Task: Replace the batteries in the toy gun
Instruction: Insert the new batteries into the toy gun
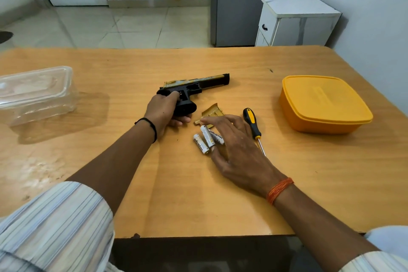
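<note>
On the table [220, 205], left hand [162, 109] gripping toy gun [192, 89], right hand [237, 148] fingers spread over batteries [206, 138].

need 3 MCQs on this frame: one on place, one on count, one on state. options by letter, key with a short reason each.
1. Where is the screwdriver?
A. between the right hand and the yellow container
B. inside the clear container
C. under the toy gun

2. How many batteries show on the table?
A. one
B. three
C. six

3. What is the left hand doing?
A. resting flat on the table
B. gripping the toy gun's handle
C. lifting a lid

Key: 1 A, it lies right of the right hand, left of the yellow container. 2 B, three white cells lie together. 3 B, fingers curl round the toy gun grip.
</note>
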